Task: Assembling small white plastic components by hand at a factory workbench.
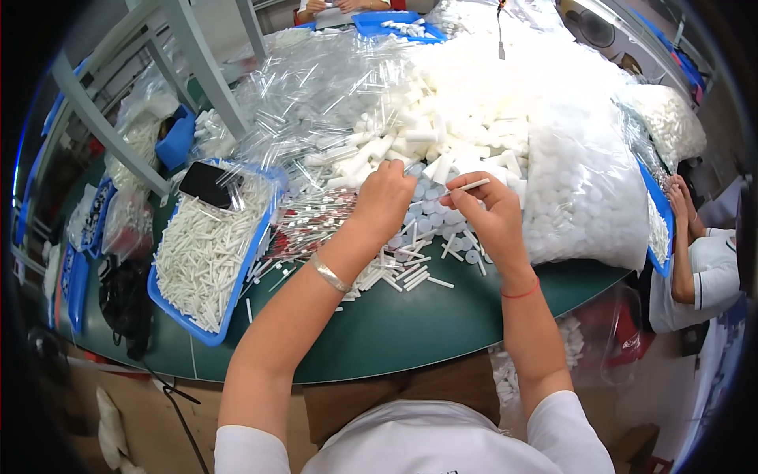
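Note:
My right hand pinches a thin white tube between thumb and fingers, above scattered translucent round caps. Close beside it, my left hand has its fingers closed together; whatever is in them is hidden. Below both hands lie loose short white tubes on the green table. Left of my left hand spreads a heap of thin sticks with red and white parts. Thicker white cylinders are piled just beyond my hands.
A blue tray of white tubes with a black phone on it stands left. Clear tubes heap behind; a large bag of white caps sits right. A grey metal frame rises left. Co-workers' hands show right and at the top.

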The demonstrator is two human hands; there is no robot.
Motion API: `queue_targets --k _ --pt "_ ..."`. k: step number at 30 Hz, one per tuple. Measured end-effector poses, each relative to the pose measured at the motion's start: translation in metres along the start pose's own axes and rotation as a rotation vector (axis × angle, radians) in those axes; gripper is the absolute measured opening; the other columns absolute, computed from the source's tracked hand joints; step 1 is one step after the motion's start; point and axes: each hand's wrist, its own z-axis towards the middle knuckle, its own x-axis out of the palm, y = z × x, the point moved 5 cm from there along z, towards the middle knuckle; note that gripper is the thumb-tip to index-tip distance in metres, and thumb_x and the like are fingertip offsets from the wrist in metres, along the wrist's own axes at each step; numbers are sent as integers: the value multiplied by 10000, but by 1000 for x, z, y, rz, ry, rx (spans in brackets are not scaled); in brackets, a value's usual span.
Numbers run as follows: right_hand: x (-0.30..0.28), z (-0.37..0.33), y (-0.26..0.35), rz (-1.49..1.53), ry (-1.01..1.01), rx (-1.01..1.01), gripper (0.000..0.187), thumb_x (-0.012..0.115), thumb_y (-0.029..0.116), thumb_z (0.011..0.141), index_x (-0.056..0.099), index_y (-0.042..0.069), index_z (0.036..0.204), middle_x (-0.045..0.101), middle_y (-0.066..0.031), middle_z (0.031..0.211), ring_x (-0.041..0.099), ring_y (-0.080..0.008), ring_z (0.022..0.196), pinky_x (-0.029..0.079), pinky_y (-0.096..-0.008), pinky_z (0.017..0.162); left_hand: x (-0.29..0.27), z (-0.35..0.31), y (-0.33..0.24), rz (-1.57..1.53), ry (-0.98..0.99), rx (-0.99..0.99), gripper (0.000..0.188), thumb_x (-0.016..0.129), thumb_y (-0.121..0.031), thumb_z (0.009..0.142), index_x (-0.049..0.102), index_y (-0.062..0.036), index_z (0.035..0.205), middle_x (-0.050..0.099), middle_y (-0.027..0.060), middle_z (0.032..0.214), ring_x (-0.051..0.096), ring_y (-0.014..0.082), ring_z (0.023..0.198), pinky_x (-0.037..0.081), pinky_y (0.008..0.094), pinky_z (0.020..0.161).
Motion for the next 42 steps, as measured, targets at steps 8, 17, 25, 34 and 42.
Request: queue_targets --k 8,17,25,34,42 --pt "-5 4 -12 259 12 66 204 664 120 881 676 -21 1028 699 -90 876 651 -115 819 491 -225 737 -18 -11 -4 -803 82 -362 205 733 -75 794 641 -17 967 644 91 948 654 176 833 530 288 710" --pt "20 -7 -12 209 144 139 160 697 74 849 702 -4 989 700 -42 873 611 -66 792 463 -196 692 -24 -73 -6 -1521 8 -722 314 709 -71 846 630 14 1138 638 25 830 641 98 745 529 213 685" --pt "22 -7 -11 100 119 68 136 694 68 854 709 11 977 694 -18 881 586 -48 786 453 -187 669 -23 -81 -3 -1764 -10 -693 403 646 -60 889 560 15 1276 638 46 919 661 124 832 539 231 790" --pt "21 -8 -5 -43 116 -71 120 694 66 853 708 20 962 694 -12 881 591 -55 788 466 -195 659 -20 -83 -2 -1713 -76 -738 404 656 -57 883 566 13 1271 677 85 978 661 119 849 540 228 776" --pt "22 -12 4 -249 158 -203 113 720 70 809 717 30 915 711 -66 876 634 -158 831 473 -277 760 -19 -79 -6 -1366 -109 -597 355 666 -24 855 626 4 1207 678 72 942 647 99 822 535 215 731"
